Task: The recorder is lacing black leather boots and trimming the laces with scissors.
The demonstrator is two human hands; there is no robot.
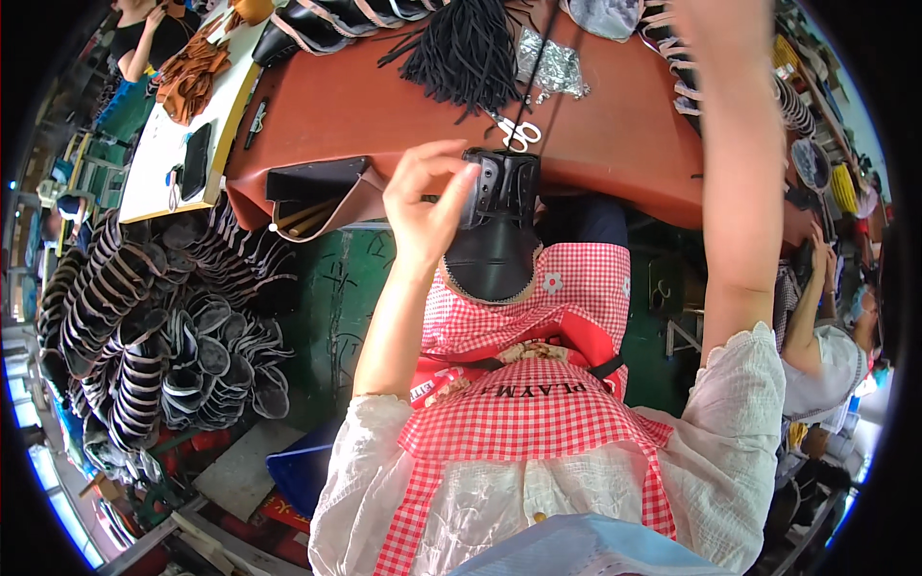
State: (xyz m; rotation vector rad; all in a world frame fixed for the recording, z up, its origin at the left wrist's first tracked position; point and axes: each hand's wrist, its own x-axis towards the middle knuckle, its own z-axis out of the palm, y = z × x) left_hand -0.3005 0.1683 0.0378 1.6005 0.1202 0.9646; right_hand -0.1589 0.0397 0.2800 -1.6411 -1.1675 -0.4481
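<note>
My left hand [427,197] grips a black leather shoe upper [497,245] by its laced top, holding it over my lap at the near edge of the red-brown table [615,144]. A thin black lace [540,77] runs from the upper straight up toward the top of the picture. My right forearm [735,173] is raised high over the table, and the hand itself is cut off by the top edge. Scissors [519,132] lie on the table just behind the upper.
A bundle of black laces [466,53] and crumpled silver foil [555,69] lie farther back. Heaps of black shoe uppers [163,317] fill the floor at my left, beside a blue bin [298,470]. One person [826,336] sits at my right, another [144,38] at far left.
</note>
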